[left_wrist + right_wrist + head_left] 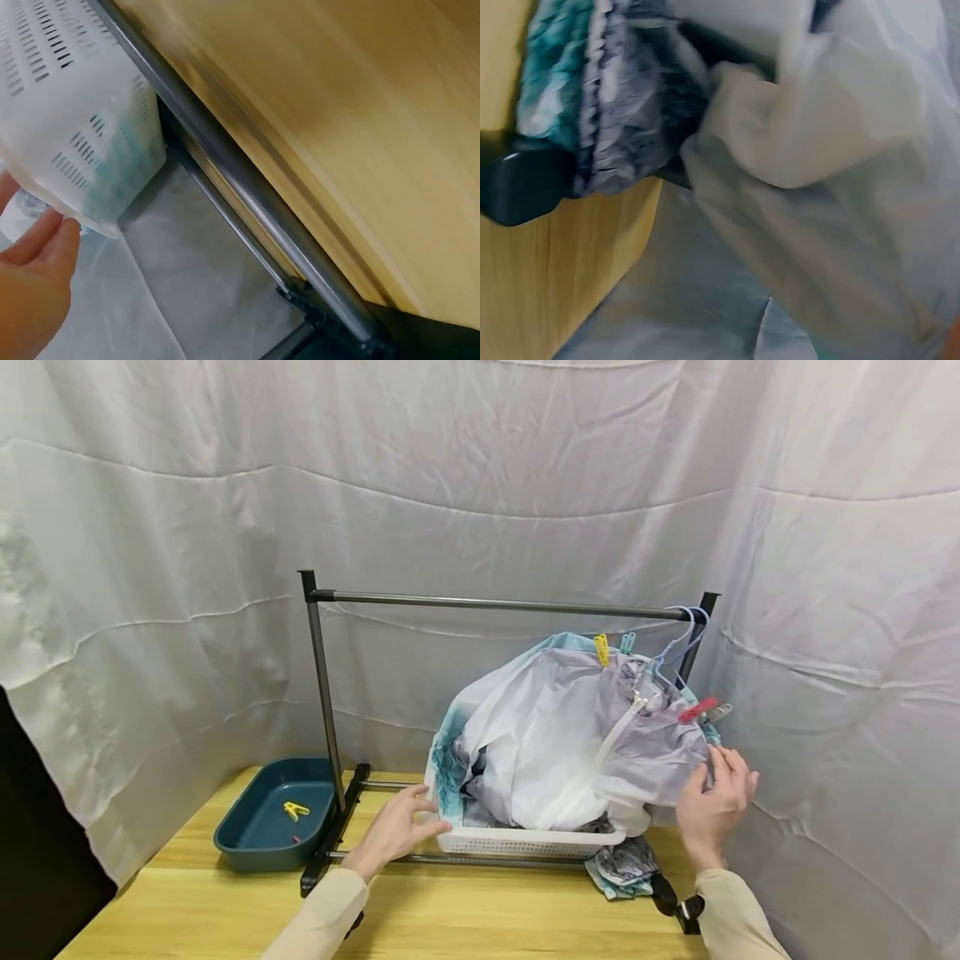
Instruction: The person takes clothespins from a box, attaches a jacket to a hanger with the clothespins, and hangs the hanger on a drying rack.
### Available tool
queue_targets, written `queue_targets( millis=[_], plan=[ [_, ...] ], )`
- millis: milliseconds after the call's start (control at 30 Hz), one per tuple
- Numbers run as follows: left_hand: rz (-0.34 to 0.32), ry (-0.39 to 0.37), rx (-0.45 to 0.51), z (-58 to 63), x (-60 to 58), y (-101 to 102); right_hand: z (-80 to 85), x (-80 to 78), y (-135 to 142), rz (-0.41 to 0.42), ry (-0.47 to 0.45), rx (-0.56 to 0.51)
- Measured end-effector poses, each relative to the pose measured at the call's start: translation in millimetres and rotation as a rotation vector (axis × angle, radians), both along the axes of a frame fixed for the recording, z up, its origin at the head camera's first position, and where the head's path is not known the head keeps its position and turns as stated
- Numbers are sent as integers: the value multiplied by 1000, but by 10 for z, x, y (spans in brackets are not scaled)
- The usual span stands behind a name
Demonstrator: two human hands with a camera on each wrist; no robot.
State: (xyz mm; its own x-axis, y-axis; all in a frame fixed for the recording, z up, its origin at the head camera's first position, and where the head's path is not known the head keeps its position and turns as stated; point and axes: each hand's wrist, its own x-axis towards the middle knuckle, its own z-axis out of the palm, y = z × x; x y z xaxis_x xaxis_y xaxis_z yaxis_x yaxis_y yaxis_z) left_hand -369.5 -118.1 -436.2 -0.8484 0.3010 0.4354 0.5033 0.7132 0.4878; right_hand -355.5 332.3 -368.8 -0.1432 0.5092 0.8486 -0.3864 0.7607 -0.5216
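Observation:
A white plastic basket [525,842] with slotted walls stands between the rack's uprights, heaped with a grey, white and turquoise garment [540,735]. My left hand [400,828] holds the basket's rim at its left front corner; in the left wrist view fingertips [67,234] meet that rim. At the right, my right hand [716,797] grips the edge of the garment below a red clothespin [697,709]. Yellow [602,649] and turquoise clothespins [627,643] sit on the garment's top. In the right wrist view pale cloth [832,150] fills much of the picture, with the hand mostly hidden.
The dark metal rack [495,602] spans the table [480,914]. Blue hangers [681,643] hang at its right end. To the left stands a teal basin [262,858] holding a yellow clothespin [296,811]. Gathered grey-turquoise cloth [626,868] lies beside the basket. Grey curtains surround the table.

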Motion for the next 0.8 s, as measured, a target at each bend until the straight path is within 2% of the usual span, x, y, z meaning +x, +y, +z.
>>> queue_targets(
  millis=[100, 267, 367, 533, 700, 800],
  plan=[
    [-24, -5, -56, -9, 9, -20, -54, -30, -112, 14, 59, 143],
    [-38, 4, -105, -7, 34, -26, -147, -107, -409, 138, 93, 308],
    [-31, -8, -91, -13, 46, -20, -255, -163, -628, 228, 51, 390],
    [-39, -2, -99, -32, 36, -7, -414, -240, -1052, 410, -93, 497],
    [-29, 23, -93, -22, 30, -2, -423, -328, -1507, 569, -253, 662],
    [-22, 27, -88, -13, 33, -5, -380, -381, -1748, 642, -309, 766]
  ],
)
